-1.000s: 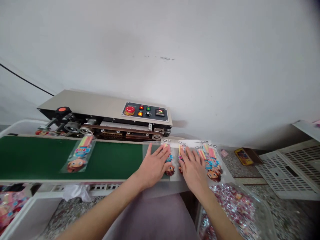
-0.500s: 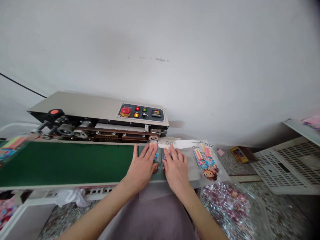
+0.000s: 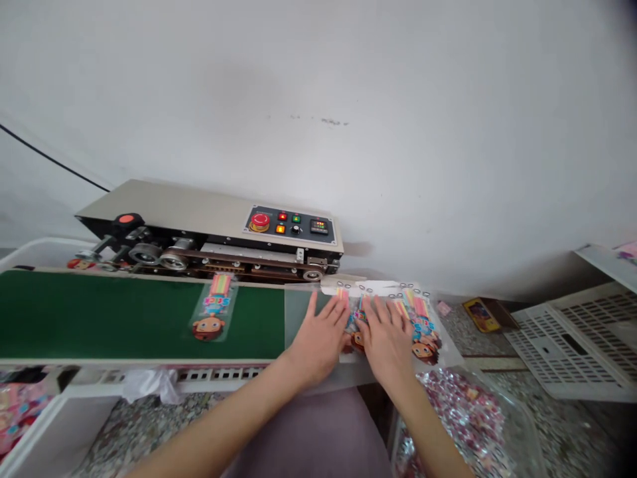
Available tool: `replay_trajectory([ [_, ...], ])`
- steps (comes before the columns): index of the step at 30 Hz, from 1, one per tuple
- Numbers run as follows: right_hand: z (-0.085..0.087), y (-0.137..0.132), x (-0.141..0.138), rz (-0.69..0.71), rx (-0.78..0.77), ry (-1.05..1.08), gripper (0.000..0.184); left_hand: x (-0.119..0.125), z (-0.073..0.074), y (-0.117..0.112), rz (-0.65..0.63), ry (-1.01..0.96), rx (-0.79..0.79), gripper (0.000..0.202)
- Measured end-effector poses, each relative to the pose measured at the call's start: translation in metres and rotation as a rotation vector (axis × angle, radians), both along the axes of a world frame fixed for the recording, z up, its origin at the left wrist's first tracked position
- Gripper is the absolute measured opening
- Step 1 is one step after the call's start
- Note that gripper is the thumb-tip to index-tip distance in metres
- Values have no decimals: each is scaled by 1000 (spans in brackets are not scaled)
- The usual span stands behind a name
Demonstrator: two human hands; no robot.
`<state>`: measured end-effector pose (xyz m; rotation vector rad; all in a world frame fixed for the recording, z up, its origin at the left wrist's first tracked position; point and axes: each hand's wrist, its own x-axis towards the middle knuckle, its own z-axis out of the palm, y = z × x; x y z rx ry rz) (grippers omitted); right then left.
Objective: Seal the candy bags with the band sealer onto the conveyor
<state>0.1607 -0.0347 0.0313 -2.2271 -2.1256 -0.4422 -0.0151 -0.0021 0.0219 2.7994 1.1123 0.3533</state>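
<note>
My left hand [image 3: 318,342] lies flat with spread fingers on a clear plastic sheet at the right end of the green conveyor belt [image 3: 124,315]. Its fingertips touch a small printed clear bag [image 3: 342,293], mostly hidden under them. To its right, my right hand [image 3: 387,342] rests flat, fingers stretched over more such bags. Beyond it lies an overlapping group of cartoon-printed bags [image 3: 424,332] with pastel sticks and small metal rings at the top. One separate bag [image 3: 213,309] lies on the belt, left of my hands.
Behind the belt stands a band sealer [image 3: 189,212] with lit buttons and a red emergency stop [image 3: 259,222]. A clear tub [image 3: 527,425] of shiny pink wrapped pieces is at lower right. A white slotted crate [image 3: 567,345] and a small box [image 3: 485,315] are farther right.
Both hands have slid right along the plastic sheet. A bag now lies alone on the belt to their left, and the bag at the belt's far left end is gone from view.
</note>
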Motion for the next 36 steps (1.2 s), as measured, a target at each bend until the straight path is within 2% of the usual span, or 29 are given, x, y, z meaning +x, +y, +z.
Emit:
replay_trajectory([
  [3, -6, -3, 1, 25, -15, 23, 45, 4, -14, -1, 24, -30, 39, 54],
  [7, -8, 1, -11, 81, -38, 75, 47, -18, -22, 0, 85, -37, 68, 53],
  [11, 0, 8, -33, 127, -66, 138, 48, -46, -14, 2, 147, -4, 44, 51],
  [14, 7, 6, -31, 138, -60, 145, 47, -50, 1, 2, 248, 33, 29, 52],
  [17, 10, -3, -5, 85, 25, 77, 45, -29, 14, -1, 271, 26, 19, 51],
  [19, 8, -10, 23, 1, 86, 11, 45, -9, 15, -2, 168, 1, 8, 50],
  [22, 1, -15, 68, -154, 124, -52, 47, 11, 4, -1, 54, -27, 5, 51],
  [24, -6, -17, 91, -229, 105, -39, 50, 11, -7, 0, 68, -47, 18, 51],
  [27, -17, -17, 104, -218, 72, 18, 53, -2, -18, 1, 115, -58, 53, 51],
  [30, -23, -17, 85, -151, 82, 29, 54, -21, -19, 1, 153, -19, 64, 49],
  [33, -22, -14, 42, -128, 97, 8, 51, -42, -12, 0, 210, 53, 55, 48],
  [36, -18, -8, -2, -79, 103, 52, 49, -60, 1, -2, 310, 103, 60, 48],
])
